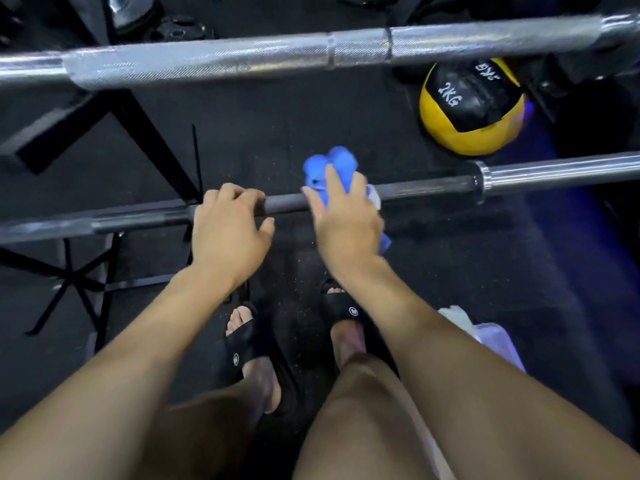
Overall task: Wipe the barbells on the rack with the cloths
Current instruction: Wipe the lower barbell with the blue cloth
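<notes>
- A yellow-and-black medicine ball (471, 107) marked "2KG" lies on the floor at upper right.
- The floor (346, 119) is dark rubber matting, speckled with pale flecks.
- Black metal frame legs (145, 133) stand at left, with thin crossed struts (74, 282) lower down.
- Black weight plates (176, 27) lie at the top left, partly hidden and blurred.
- Two black slide sandals are worn on the feet: the left sandal (239, 348) and the right sandal (346, 311), each with a small round logo.
- A white-and-pale-blue bundle (485, 337), perhaps plastic, lies on the floor at right.
</notes>
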